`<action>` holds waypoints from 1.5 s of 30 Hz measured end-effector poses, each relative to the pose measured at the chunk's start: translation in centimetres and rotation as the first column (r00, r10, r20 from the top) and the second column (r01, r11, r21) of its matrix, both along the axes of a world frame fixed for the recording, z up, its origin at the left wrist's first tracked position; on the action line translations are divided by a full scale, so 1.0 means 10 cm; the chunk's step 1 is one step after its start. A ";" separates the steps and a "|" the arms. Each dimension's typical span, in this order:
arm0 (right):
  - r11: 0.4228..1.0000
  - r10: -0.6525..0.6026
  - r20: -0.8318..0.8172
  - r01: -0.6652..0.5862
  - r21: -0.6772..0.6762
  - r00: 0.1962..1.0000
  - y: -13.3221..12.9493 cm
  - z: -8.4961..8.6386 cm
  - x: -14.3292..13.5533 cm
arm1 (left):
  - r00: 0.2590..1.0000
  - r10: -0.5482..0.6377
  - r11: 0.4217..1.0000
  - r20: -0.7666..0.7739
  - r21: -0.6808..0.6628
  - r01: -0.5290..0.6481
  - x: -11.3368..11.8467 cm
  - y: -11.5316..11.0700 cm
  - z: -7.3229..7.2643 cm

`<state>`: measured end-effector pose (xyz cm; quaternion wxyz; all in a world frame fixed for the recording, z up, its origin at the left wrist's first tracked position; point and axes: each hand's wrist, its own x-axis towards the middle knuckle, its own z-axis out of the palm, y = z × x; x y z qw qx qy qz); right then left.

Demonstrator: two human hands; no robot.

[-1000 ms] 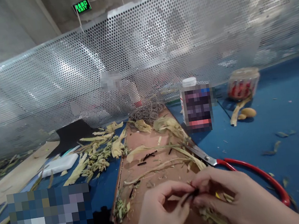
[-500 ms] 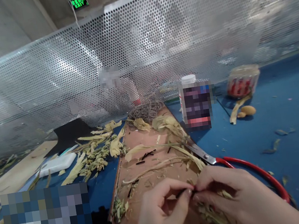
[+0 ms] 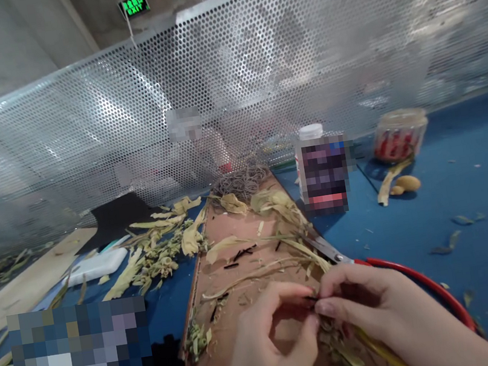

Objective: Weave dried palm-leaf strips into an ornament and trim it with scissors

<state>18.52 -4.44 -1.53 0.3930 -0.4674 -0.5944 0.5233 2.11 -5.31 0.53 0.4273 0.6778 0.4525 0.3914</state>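
Note:
My left hand (image 3: 274,337) and my right hand (image 3: 372,304) meet over the brown board (image 3: 240,281), fingertips nearly touching. Between them is a small dark piece (image 3: 311,299); the fingers of both hands are pinched on it. A yellow strip (image 3: 381,349) shows beneath my right hand. Under the hands lie dried plant bits (image 3: 340,352). Red-handled scissors (image 3: 330,251) lie just beyond my right hand, their handles partly hidden by it. Several short black pieces (image 3: 241,255) rest farther up the board.
Dried leaves and buds (image 3: 158,254) lie left of the board, near a white object (image 3: 98,266). A coil of thin cord (image 3: 239,183) sits at the board's far end. A white-capped bottle (image 3: 311,132) and a jar (image 3: 401,135) stand right, before a perforated metal screen (image 3: 228,75).
My left thumb and forefinger have opened a little wider around the loop they form. The yellow strip under my right hand now shows more. The view has shifted slightly.

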 end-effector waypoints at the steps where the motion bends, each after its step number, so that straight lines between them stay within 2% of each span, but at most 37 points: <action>1: 1.000 0.001 -0.022 -0.001 -0.011 1.000 0.00 -0.01 0.00 | 0.999 0.004 1.000 -0.033 0.025 -0.003 0.00 0.00 0.01; 6: 0.998 0.019 -0.068 -0.023 -0.055 0.998 0.00 -0.02 0.01 | 0.981 0.014 0.994 -0.193 0.113 0.008 -0.02 0.03 -0.02; 13: 0.996 0.041 -0.068 -0.046 -0.082 0.997 0.03 -0.02 0.00 | 0.987 0.062 0.995 -0.146 0.093 -0.048 -0.04 0.05 -0.11; 20: 0.992 0.066 -0.125 -0.078 -0.097 0.990 0.04 -0.02 -0.01 | 0.947 0.057 0.969 -0.315 0.245 0.023 -0.04 0.04 -0.06; 25: 0.996 0.030 -0.153 -0.042 -0.077 0.988 0.04 0.00 -0.02 | 0.939 0.093 0.913 -0.331 0.405 0.053 -0.06 0.06 -0.07; 30: 0.997 0.012 -0.154 -0.022 -0.068 0.988 0.04 0.02 -0.03 | 0.939 0.141 0.884 -0.315 0.468 0.025 -0.06 0.07 -0.08; 36: 0.998 -0.016 -0.106 0.010 -0.059 0.994 0.04 0.03 -0.04 | 0.945 0.183 0.781 -0.272 0.624 0.029 -0.04 0.09 -0.06; 45: 0.999 -0.017 -0.090 0.013 -0.040 0.996 0.04 0.00 -0.05 | 0.888 0.267 0.648 -0.374 0.752 0.122 -0.09 0.09 -0.04</action>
